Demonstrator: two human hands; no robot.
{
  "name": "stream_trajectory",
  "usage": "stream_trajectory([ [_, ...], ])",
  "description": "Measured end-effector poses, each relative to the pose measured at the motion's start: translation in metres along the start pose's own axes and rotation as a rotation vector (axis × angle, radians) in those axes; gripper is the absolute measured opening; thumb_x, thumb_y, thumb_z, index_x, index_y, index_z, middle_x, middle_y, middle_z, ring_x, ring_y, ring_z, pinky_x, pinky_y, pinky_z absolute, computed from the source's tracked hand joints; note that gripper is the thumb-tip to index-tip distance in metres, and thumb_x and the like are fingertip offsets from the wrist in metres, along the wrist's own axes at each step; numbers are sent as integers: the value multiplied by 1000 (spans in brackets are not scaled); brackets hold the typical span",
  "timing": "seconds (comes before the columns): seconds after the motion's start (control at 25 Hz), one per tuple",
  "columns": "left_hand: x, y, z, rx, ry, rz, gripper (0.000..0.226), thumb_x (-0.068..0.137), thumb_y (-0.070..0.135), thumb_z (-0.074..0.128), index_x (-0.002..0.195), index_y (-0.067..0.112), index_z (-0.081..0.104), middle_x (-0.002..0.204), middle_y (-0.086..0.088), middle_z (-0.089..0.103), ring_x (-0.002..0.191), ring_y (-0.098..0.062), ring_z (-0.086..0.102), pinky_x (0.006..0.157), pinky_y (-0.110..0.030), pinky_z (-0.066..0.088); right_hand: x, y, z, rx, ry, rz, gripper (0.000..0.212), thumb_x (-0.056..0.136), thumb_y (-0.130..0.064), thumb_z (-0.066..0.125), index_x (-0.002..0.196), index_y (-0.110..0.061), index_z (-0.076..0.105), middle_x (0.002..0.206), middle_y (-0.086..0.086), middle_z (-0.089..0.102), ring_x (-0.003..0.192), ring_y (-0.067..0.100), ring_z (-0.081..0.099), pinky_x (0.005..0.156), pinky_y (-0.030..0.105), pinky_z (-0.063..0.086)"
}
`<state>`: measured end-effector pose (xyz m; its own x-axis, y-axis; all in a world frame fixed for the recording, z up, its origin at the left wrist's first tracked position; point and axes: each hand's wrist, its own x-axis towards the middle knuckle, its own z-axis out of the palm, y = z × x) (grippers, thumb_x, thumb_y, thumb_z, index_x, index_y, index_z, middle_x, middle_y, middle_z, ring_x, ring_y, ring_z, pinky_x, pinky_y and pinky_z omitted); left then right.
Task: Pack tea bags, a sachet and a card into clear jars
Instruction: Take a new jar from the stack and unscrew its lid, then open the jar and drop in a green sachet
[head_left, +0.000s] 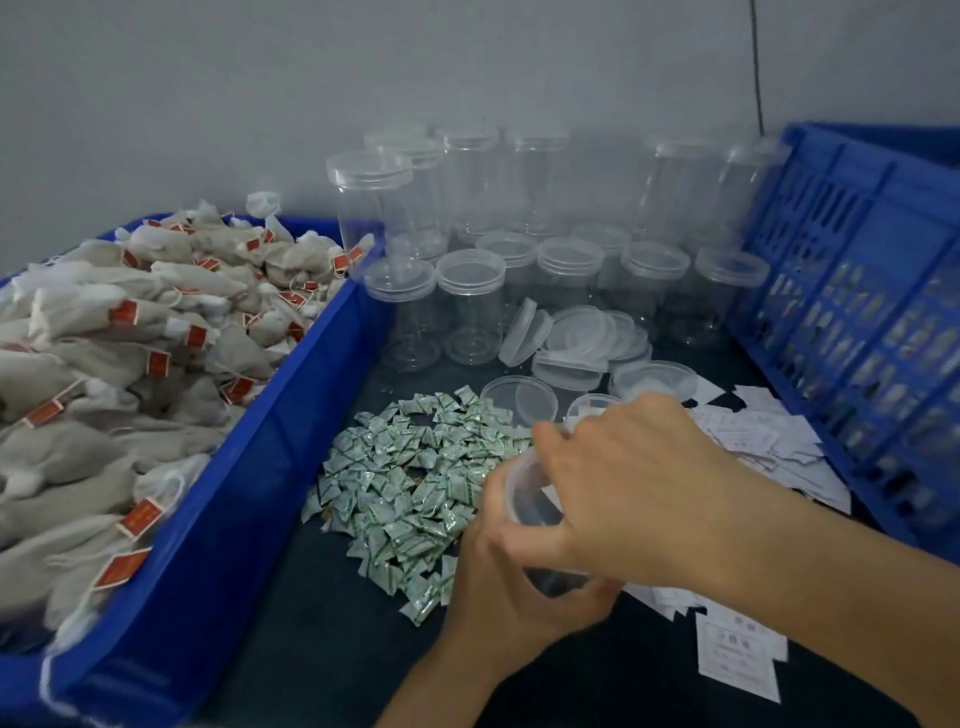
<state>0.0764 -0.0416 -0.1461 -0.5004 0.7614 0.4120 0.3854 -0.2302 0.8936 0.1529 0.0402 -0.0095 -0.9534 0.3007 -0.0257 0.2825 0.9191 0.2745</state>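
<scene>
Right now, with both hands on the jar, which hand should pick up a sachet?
Probably right. The left hand grips the jar from below and bears it; the right hand lies over its top, fingertips at the edge of the sachets.

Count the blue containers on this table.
2: the blue bin heaped with tea bags on the left, and the slatted blue crate on the right. More may lie outside the view.

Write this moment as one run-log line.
step: jar in hand | left grip: holds clear jar from below | right grip: curled over it | sachet pile: beside
</scene>
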Motion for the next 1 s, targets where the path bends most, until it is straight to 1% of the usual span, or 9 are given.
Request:
stream_trajectory([
  [0.08,1,2,0,77,8,48,86,61,47,81,135,29,40,119,19,60,104,-1,64,78,-18,53,0,2,-3,20,-26,-30,61,85,-77,29,80,-17,40,63,-6,42,53,11,36,51,31,18],
  [0.2,3,6,0,130,26,80,84,61,50,79,132,36,36,116,15,63,102,1,64,78,-17,53,0,5,-7,24,-69,-61,60,85,-75,32,91,-17,46,62,-6,42,53,10,37,51,30,21],
  [0.36,4,2,6,254,51,155,84,64,53,75,132,11,49,123,19,52,105,0,61,81,-24,55,-1,10,-15,49,-213,-79,63,83,-81,33,102,-22,46,69,-5,47,60,8,41,53,27,26],
  [0.48,3,-1,7,172,60,133,87,60,51,77,133,27,36,118,5,61,104,-8,63,82,-26,55,0,16,-19,77,-349,-124,55,84,-74,49,110,-27,43,86,-7,49,76,10,47,63,28,38],
  [0.6,2,-5,8,118,52,87,83,59,55,77,126,16,46,108,-1,64,99,-15,65,79,-35,56,2,24,-26,140,-424,-259,53,84,-48,68,126,-37,38,110,-10,45,104,15,43,89,34,45],
  [0.72,2,-6,10,127,43,8,94,60,81,62,119,7,56,108,4,64,102,-4,63,85,-23,53,3,24,-31,156,-446,-414,71,80,-13,68,132,-46,34,129,-14,37,120,15,33,97,38,43],
  [0.8,1,-8,11,142,54,-4,95,61,84,58,118,7,57,108,6,64,101,0,61,86,-14,49,4,27,-32,176,-420,-444,73,76,-5,67,128,-48,37,133,-18,36,127,13,31,98,36,44],
  [0.88,2,-10,9,66,99,-14,86,63,77,66,126,20,49,110,13,63,105,0,61,88,-15,49,-1,37,-42,266,-301,-448,76,69,-2,63,123,-50,40,131,-21,40,127,9,34,97,34,45],
  [1.0,5,-15,4,-43,163,2,77,64,66,74,127,34,43,114,17,61,113,-11,60,96,-25,48,-15,69,-57,460,39,-374,71,65,-29,69,123,-58,40,128,-22,45,119,10,53,89,34,53],
])
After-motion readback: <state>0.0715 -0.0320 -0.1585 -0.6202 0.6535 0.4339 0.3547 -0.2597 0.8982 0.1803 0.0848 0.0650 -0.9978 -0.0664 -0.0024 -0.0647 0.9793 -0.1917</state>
